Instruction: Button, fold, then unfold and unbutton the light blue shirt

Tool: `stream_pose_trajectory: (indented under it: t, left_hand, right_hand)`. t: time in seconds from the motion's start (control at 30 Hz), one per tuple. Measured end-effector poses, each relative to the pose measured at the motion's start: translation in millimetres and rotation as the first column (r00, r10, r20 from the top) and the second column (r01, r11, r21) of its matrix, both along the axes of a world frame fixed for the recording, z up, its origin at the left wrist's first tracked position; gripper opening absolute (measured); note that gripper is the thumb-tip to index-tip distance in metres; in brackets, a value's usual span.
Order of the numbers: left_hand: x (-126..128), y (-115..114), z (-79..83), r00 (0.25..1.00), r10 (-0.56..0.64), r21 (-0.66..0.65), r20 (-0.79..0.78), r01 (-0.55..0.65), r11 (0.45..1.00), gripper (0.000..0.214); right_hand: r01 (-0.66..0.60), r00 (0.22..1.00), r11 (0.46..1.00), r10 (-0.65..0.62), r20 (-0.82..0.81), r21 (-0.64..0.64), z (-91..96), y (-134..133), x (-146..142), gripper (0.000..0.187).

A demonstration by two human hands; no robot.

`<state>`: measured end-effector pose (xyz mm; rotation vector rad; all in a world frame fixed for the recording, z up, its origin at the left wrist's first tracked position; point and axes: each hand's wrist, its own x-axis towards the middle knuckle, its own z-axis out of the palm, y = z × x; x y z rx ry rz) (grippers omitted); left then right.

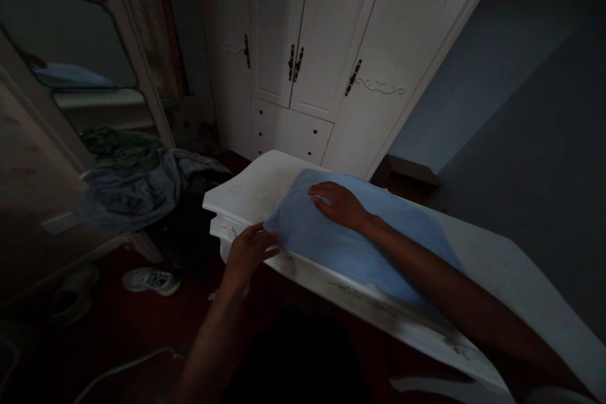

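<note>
A light blue, flat folded cloth lies on the white wooden counter. Its long axis runs along the counter's front edge, from its short end at the far left to the near right. That short left end points toward the counter's left corner, and the cloth lies close to the front edge.

The right hand rests palm down on top of the cloth, near its left end. Its fingers are spread flat and point left, holding nothing. The cloth stretches out under this hand and back beneath the forearm, so most of it lies to the right of the hand and behind it.

The left hand is at the counter's front edge, just left of the cloth's near left corner. It is half curled, with its fingertips touching the cloth's edge. The dim light does not show whether it pinches the fabric.

Beyond the right hand stands a white wardrobe with dark handles. Left of the left hand lies a crumpled grey pile of clothing, and a white shoe sits on the dark floor below it.
</note>
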<state>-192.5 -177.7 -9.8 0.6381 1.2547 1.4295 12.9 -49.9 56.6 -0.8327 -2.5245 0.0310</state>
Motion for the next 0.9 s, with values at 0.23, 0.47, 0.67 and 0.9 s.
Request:
stream_pose_trajectory:
  t: [0.23, 0.47, 0.67, 0.9]
  left_hand:
    - [24.7, 19.2, 8.9, 0.788, 0.036, 0.102, -0.615, 0.034, 0.994, 0.035]
    - [59.1, 22.8, 30.9, 0.440, 0.210, 0.272, -0.873, 0.082, 0.959, 0.033]
    - [95.3, 25.5, 47.7, 0.292, 0.182, 0.269, -0.939, 0.293, 0.917, 0.042]
    - [123.1, 30.2, 37.4, 0.207, 0.218, 0.290, -0.954, 0.448, 0.846, 0.039]
  right_hand:
    - [0.154, 0.987, 0.981, -0.158, -0.025, -0.122, 10.5, 18.9, -5.3, 0.026]
    - [0.232, 0.953, 0.928, -0.277, -0.121, -0.293, 12.3, 45.3, -1.1, 0.019]
    - [0.359, 0.919, 0.828, -0.393, 0.011, -0.430, 20.6, 65.8, -5.0, 0.025]
    - [0.550, 0.824, 0.749, -0.417, 0.383, -0.370, 26.8, 86.2, -30.2, 0.054]
